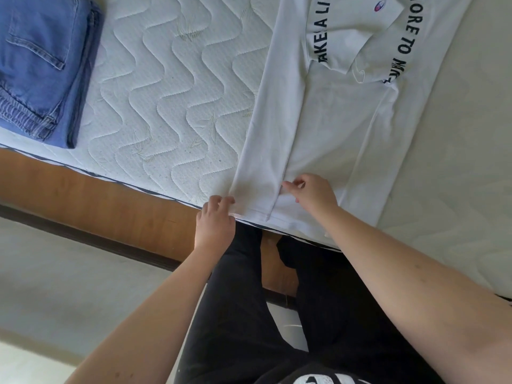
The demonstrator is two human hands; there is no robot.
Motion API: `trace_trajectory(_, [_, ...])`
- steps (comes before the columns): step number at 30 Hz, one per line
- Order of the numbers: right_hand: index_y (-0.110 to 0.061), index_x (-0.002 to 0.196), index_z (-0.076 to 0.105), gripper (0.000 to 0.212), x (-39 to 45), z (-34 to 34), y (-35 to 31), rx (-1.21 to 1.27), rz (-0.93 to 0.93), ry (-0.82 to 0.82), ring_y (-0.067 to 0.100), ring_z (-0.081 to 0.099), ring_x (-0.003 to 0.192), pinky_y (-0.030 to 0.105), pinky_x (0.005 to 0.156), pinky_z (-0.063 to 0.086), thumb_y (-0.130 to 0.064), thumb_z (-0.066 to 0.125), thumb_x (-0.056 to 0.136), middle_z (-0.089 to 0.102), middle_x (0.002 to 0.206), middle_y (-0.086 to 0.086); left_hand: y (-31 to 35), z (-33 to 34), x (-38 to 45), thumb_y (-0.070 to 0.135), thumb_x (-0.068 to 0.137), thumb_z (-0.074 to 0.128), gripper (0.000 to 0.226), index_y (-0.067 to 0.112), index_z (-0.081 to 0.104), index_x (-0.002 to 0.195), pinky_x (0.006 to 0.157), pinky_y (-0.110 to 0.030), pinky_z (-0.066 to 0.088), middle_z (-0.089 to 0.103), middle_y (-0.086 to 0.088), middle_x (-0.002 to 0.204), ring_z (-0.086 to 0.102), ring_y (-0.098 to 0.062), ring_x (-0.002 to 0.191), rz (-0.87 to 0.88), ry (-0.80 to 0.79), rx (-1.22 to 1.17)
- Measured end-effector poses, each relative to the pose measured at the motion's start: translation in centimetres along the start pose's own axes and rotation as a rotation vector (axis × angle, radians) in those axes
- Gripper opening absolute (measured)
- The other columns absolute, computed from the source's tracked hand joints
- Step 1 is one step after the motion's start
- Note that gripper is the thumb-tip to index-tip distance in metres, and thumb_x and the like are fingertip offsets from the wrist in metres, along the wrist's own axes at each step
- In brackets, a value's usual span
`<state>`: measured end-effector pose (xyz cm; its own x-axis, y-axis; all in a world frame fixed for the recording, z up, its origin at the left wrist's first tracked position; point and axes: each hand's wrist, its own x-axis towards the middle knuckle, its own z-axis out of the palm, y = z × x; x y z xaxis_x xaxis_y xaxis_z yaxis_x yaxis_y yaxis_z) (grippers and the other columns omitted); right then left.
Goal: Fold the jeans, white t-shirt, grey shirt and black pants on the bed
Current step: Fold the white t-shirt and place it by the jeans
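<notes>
The white t-shirt (340, 112) with black lettering lies flat on the mattress, its left side folded inward and a sleeve folded across the print. Its hem reaches the near mattress edge. My left hand (214, 217) grips the hem's left corner at that edge, fingers curled on the cloth. My right hand (310, 194) pinches the folded flap's edge just above the hem. The blue jeans (41, 65) sit folded in a stack at the far left of the bed. The grey shirt and black pants are out of view.
The quilted white mattress (166, 87) lies bare between jeans and t-shirt. A wooden bed frame (110, 198) runs along its near edge, with pale floor (69, 286) below. My legs in black trousers (277, 314) stand against the frame.
</notes>
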<state>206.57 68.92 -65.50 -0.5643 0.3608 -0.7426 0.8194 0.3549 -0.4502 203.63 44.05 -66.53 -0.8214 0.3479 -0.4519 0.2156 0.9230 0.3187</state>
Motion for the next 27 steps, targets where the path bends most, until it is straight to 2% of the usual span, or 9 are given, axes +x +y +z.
trace_trajectory(3, [-0.023,0.092,0.063,0.021,-1.2,-1.8,3.2,-0.012,-0.07,0.165,0.013,0.058,0.072,0.027,0.059,0.041,-0.044,0.066,0.089,0.059,0.077,-0.008,1.7,-0.6,1.1,0.031,0.097,0.048,0.033,0.022,0.047,0.129,0.097,-0.043,0.042,0.053,-0.003,0.126,0.052,-0.024,0.114,-0.03,0.047,-0.114])
trace_trajectory(5, [-0.019,0.105,0.064,0.025,-1.9,-3.0,5.8,-0.016,-0.067,0.306,0.021,0.06,0.089,0.035,0.076,0.047,-0.036,0.068,0.088,0.063,0.093,0.0,2.8,-1.0,2.4,0.041,0.096,0.055,0.044,0.02,0.043,0.133,0.097,-0.041,0.042,0.051,-0.004,0.126,0.049,-0.023,0.114,-0.123,-0.035,-0.205])
trace_trajectory(8, [-0.016,0.135,0.048,0.061,-3.0,-4.7,9.2,-0.06,0.147,0.57,0.031,0.047,0.122,0.045,0.099,0.038,-0.034,0.074,0.082,0.052,0.132,0.009,3.5,-1.6,4.7,0.037,0.091,0.066,0.044,0.015,0.049,0.125,0.08,-0.032,0.045,0.057,-0.001,0.111,0.056,-0.022,0.102,-0.326,-0.097,-0.409])
trace_trajectory(10, [-0.015,0.142,0.039,0.075,-3.7,-5.7,11.0,0.091,0.367,0.59,0.033,0.043,0.128,0.049,0.103,0.037,-0.036,0.076,0.08,0.045,0.14,0.012,3.5,-1.9,5.7,0.036,0.092,0.065,0.037,0.012,0.057,0.119,0.064,-0.025,0.041,0.059,0.004,0.095,0.059,-0.018,0.085,-0.372,-0.147,-0.412])
trace_trajectory(13, [-0.009,0.131,0.047,0.065,-4.6,-6.1,13.1,0.361,0.54,0.399,0.034,0.056,0.116,0.041,0.094,0.045,-0.039,0.076,0.081,0.057,0.13,0.014,3.3,-2.2,5.9,0.04,0.094,0.06,0.03,0.014,0.059,0.108,0.06,-0.03,0.039,0.059,0.005,0.084,0.058,-0.023,0.079,-0.36,-0.18,-0.358])
trace_trajectory(17, [-0.007,0.127,0.061,0.053,-5.9,-5.2,14.0,0.402,0.463,0.1,0.03,0.062,0.107,0.031,0.085,0.047,-0.04,0.072,0.086,0.066,0.121,0.01,2.6,-2.5,4.7,0.044,0.092,0.062,0.03,0.022,0.052,0.11,0.06,-0.024,0.04,0.062,0.006,0.094,0.059,-0.01,0.081,-0.363,-0.22,-0.459])
trace_trajectory(20, [-0.012,0.13,0.058,0.05,-7.2,-3.8,13.9,0.571,0.397,0.093,0.024,0.062,0.104,0.033,0.088,0.051,-0.032,0.073,0.087,0.064,0.116,0.003,2.1,-2.5,3.6,0.037,0.089,0.069,0.03,0.016,0.057,0.108,0.062,-0.027,0.045,0.065,0.0,0.095,0.061,-0.013,0.081,-0.379,-0.288,-0.482])
trace_trajectory(24, [-0.008,0.118,0.063,0.03,-8.9,-2.1,14.2,0.76,0.398,0.14,0.01,0.066,0.066,0.019,0.052,0.053,-0.023,0.068,0.092,0.069,0.093,0.003,1.8,-3.0,2.4,0.027,0.094,0.065,0.012,0.015,0.066,0.091,0.068,-0.024,0.055,0.069,-0.004,0.096,0.069,-0.029,0.094,-0.472,-0.291,-0.685])
trace_trajectory(27, [-0.009,0.11,0.064,0.027,-9.8,-1.8,15.5,0.612,0.419,0.211,0.009,0.063,0.054,0.018,0.047,0.047,-0.027,0.069,0.091,0.068,0.083,0.001,1.7,-3.4,2.1,0.026,0.098,0.057,0.018,0.015,0.065,0.087,0.056,-0.016,0.053,0.069,-0.005,0.097,0.07,-0.026,0.089,-0.455,-0.267,-0.632])
